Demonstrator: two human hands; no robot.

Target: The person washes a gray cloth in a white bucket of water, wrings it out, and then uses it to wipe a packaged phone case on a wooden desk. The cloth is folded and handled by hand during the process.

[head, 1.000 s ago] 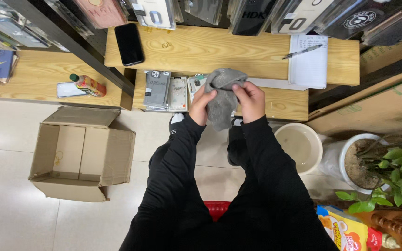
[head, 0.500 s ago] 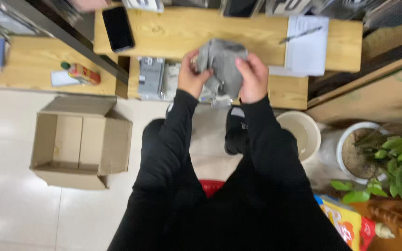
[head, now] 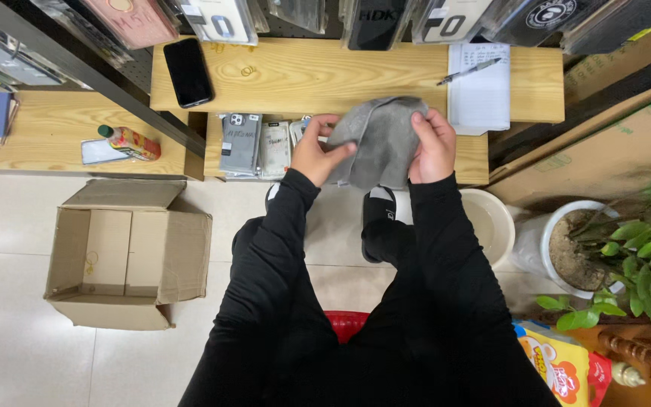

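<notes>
Gripping a grey cloth from both sides, the left hand and the right hand are held a little apart, each clamped on an edge of the fabric, which hangs bunched between them above the lower wooden shelf. Just left of the left hand, several packaged phone cases lie flat on that shelf. Above the hands, on the upper wooden shelf, a black phone lies well to the left and a white notepad with a pen sits just above the right hand. Below the cloth a black slipper shows, probably on the person's foot. Far left of the hands an open cardboard box stands on the floor.
</notes>
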